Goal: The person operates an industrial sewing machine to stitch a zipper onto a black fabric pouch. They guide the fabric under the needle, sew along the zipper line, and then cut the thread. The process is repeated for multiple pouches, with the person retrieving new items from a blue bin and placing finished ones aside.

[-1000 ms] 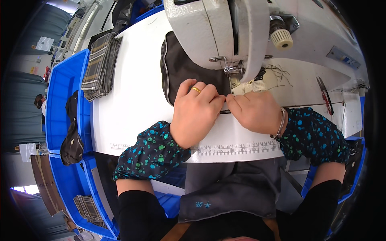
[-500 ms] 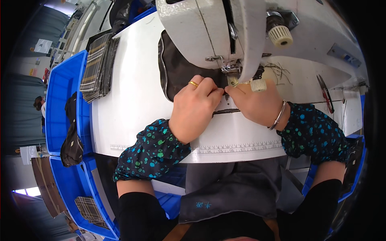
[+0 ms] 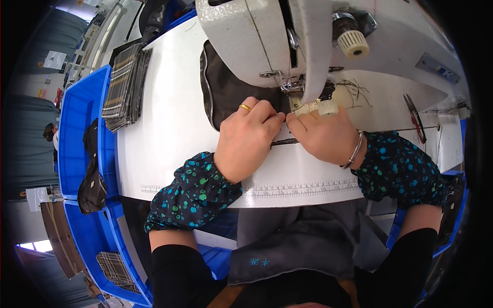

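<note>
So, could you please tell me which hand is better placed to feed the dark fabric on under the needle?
Probably the left hand: it lies flat on the dark fabric, fingers pointing at the presser foot. The right hand pinches only the edge beside it.

This is a garment workshop, a sewing station on a factory floor. An industrial sewing machine (image 3: pixel 287 41) with a white enamel head stands on a white desk (image 3: pixel 164 138) whose front edge carries a printed ruler (image 3: pixel 303 189). Dark fabric with a zipper (image 3: pixel 221 87) lies under the machine. A stack of plaid fabric pieces (image 3: pixel 125 84) sits at the desk's left end, and blue plastic bins (image 3: pixel 77 118) beside it hold more cut pieces. Red-handled snips (image 3: pixel 415 117) lie to the right.
</note>
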Demonstrator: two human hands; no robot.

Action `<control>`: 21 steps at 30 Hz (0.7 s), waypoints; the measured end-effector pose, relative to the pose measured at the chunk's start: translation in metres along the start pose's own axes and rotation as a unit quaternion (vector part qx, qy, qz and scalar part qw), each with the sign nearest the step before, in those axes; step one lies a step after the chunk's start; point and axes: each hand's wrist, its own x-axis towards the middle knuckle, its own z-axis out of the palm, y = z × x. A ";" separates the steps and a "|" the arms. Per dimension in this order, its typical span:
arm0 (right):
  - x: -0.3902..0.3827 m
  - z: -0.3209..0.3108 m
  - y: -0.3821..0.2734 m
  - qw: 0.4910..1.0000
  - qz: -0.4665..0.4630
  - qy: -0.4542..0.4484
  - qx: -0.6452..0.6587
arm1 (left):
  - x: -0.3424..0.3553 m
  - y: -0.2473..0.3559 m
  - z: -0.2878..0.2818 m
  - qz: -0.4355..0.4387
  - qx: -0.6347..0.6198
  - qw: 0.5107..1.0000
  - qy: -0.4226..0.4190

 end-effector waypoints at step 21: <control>0.000 0.000 -0.002 1.000 0.008 -0.003 -0.028 | 0.005 -0.010 0.003 0.001 0.023 1.000 -0.015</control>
